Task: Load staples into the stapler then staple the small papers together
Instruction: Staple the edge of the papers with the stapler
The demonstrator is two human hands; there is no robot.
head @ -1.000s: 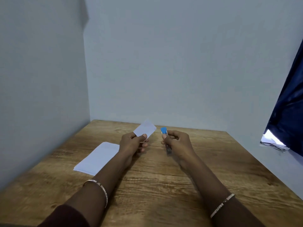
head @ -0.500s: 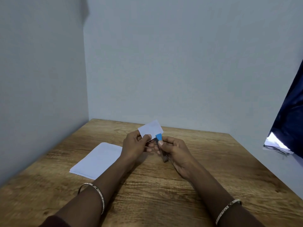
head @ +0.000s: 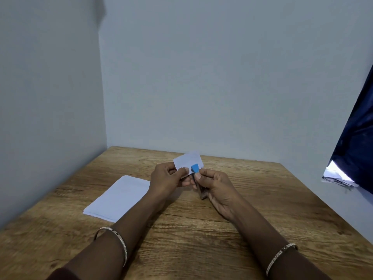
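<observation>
In my head view both hands are held up a little above the middle of the wooden table [head: 262,199], close together. My left hand [head: 169,178] pinches the small papers [head: 188,161] by their left side, with the thumb in front and the fingers behind. The papers stand almost upright and are tilted a little, and their far edge points to the back wall.

My right hand [head: 218,188] is curled round the stapler [head: 201,193], so the grip is closed on it, and the thumb lies on top near its blue front end [head: 195,168]. The dark body of the stapler runs down and toward me through the hand, and its back end comes out below the fingers. The blue end covers the lower right corner of the small papers. I cannot tell if the corner is really inside the mouth of the stapler or only behind it. I also cannot tell if the stapler is pressed.

On the table to the left of my left forearm lies a flat stack of white sheets [head: 119,197]. Each wrist has a thin bangle, left [head: 119,241] and right [head: 280,257]. At the right edge a dark blue cloth [head: 355,154] hangs, well apart from the hands.
</observation>
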